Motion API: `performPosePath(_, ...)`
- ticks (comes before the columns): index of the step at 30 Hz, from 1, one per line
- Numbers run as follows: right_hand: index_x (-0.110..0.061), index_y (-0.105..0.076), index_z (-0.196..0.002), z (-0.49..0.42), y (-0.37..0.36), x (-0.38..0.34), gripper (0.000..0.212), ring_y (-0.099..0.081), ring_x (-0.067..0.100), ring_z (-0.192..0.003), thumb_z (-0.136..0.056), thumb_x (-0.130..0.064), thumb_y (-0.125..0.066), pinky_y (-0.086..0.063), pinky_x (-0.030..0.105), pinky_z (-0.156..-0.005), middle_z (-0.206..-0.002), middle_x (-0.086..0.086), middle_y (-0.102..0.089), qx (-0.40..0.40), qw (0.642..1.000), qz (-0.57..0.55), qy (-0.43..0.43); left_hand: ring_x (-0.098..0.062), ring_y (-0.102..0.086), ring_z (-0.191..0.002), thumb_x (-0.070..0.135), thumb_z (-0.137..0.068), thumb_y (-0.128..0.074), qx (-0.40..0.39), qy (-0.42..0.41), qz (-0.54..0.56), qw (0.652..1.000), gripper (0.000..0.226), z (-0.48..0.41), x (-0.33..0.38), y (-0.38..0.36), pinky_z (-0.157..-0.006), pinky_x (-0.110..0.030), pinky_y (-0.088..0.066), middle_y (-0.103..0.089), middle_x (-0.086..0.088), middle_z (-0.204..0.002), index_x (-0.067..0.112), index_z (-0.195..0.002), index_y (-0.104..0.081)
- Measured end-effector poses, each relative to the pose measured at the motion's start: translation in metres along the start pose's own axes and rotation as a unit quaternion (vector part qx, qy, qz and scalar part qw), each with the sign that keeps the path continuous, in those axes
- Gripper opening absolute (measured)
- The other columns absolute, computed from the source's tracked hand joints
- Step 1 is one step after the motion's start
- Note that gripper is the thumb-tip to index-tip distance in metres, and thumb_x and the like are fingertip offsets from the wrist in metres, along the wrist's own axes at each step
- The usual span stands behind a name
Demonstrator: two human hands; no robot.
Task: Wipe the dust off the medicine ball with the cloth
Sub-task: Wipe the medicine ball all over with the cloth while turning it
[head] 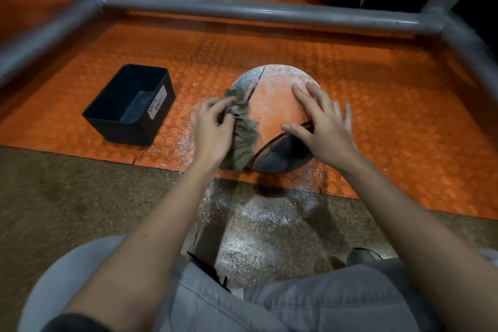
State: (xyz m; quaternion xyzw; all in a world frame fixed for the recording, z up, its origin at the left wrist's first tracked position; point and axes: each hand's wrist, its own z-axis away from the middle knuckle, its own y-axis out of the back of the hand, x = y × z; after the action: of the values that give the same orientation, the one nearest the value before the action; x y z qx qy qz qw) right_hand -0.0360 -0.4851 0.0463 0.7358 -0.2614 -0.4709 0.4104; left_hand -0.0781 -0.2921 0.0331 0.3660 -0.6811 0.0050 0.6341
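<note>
Here the medicine ball (275, 105) sits on the orange studded mat (377, 105), its far top thick with white dust. Left hand (213, 127) pinches the bunched cloth (242, 129) against the ball's left flank. Right hand (320, 121) lies flat, fingers spread, steadying. Best to brace firmly, sweep up toward the dusty crown, then turn the ball. Black waste bin (129, 105) stands well to the left.

I see a black bin (121, 132), its white label reading WASTE BASKET, standing on the orange studded mat (377, 105) near its front edge, toward the left. A grey pipe frame (242, 12) crosses the mat's far side. White powder (258, 218) lies on the speckled floor (67, 197) just off the mat's front edge.
</note>
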Motion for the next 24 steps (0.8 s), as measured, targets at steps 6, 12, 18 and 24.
performPosePath(6,-0.042,-0.018,-0.147,0.004,-0.003,-0.003,0.068,-0.013,0.013,-0.141,-0.09,-0.046,-0.055,0.008,0.054,-0.113,-0.157,-0.012,-0.013,0.007,0.999,0.04,0.025,-0.021,-0.029,-0.119,0.015,-0.091,-0.052,-0.017,-0.172,-0.106,0.979,0.031,0.013,0.017,-0.008,-0.1,-0.029,-0.025,-0.042,0.007,-0.123,0.023,-0.118,-0.064)
performPosePath(12,-0.04,-0.02,-0.148,0.004,-0.007,-0.007,0.071,-0.01,0.011,-0.142,-0.087,-0.053,-0.054,0.011,0.053,-0.113,-0.157,-0.012,-0.013,0.007,0.999,0.024,0.034,-0.016,-0.039,-0.117,0.009,-0.094,-0.05,0.031,0.055,0.028,0.998,0.033,-0.002,0.004,0.006,-0.107,-0.033,-0.033,-0.037,0.004,-0.114,0.011,-0.126,-0.058)
performPosePath(18,-0.04,-0.02,-0.148,0.002,-0.006,-0.003,0.069,-0.011,0.012,-0.142,-0.089,-0.049,-0.055,0.011,0.052,-0.113,-0.157,-0.013,-0.014,0.009,0.999,0.034,0.031,-0.012,-0.027,-0.113,0.011,-0.092,-0.052,-0.006,-0.15,-0.09,0.985,0.031,0.01,0.023,-0.006,-0.099,-0.024,-0.022,-0.043,0.012,-0.116,0.022,-0.119,-0.064)
performPosePath(24,-0.041,-0.018,-0.148,0.002,-0.004,-0.003,0.071,-0.008,0.01,-0.143,-0.088,-0.053,-0.053,0.013,0.052,-0.113,-0.157,-0.014,-0.011,0.0,1.0,0.017,0.025,-0.013,-0.041,-0.113,0.006,-0.095,-0.047,0.013,0.101,0.08,0.992,0.033,-0.007,-0.001,0.007,-0.107,-0.035,-0.038,-0.043,0.0,-0.12,0.007,-0.126,-0.056)
